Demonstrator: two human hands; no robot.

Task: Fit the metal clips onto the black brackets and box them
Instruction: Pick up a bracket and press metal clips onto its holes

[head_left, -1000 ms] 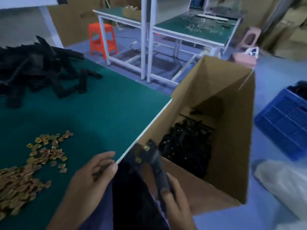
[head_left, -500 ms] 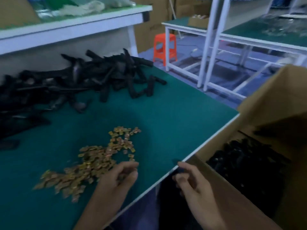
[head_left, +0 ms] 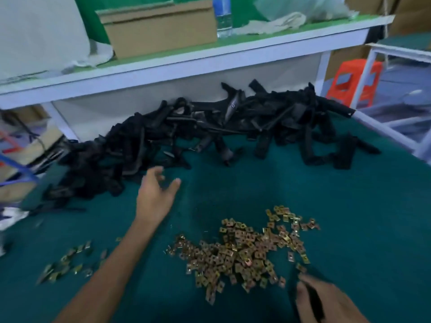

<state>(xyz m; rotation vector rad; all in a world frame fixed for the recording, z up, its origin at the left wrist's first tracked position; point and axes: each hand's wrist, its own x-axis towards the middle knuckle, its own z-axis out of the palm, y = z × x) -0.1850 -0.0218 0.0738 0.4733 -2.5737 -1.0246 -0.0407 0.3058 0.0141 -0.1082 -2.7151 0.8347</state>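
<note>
Green matting (head_left: 349, 194) covered the bench where the person worked; the left hand (head_left: 156, 194) was stretched forward above it, fingers spread and loose, holding nothing, its fingertips just short of the heap of black brackets (head_left: 210, 131) lying beyond it against the back panel; the right hand (head_left: 326, 301) sat low and close to the body, fingers pointing at the near edge of the main pile of metal clips (head_left: 245, 250), which lay between the two hands, nearer the right one; a dark streak crossed that hand and I could not tell whether it gripped anything; a smaller scatter of clips (head_left: 67, 264) lay left of the left forearm; above the brackets a white shelf (head_left: 163, 66) carried a cardboard box (head_left: 158, 26) and a water bottle (head_left: 224, 17)
</note>
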